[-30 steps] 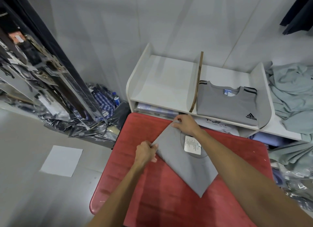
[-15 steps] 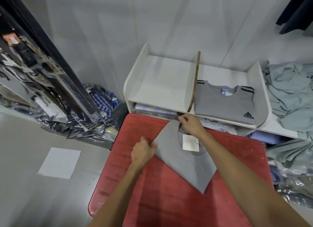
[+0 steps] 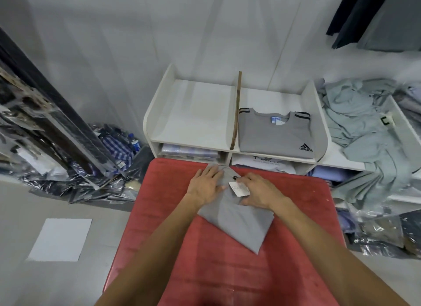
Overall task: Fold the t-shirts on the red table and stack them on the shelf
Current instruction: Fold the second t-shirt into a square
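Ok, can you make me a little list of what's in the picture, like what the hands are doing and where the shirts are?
left hand: flat on the grey t-shirt, fingers straight
right hand: resting on the shirt beside the white tag
grey t-shirt: partly folded, lying slantwise on the red table
folded grey shirt: in the right top compartment of the white shelf
left top compartment: holds no shirt
pale green clothes: loose heap right of the shelf

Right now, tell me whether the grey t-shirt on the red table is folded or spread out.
Folded. The grey t-shirt lies as a compact layered shape on the red table, with both hands flat on it.
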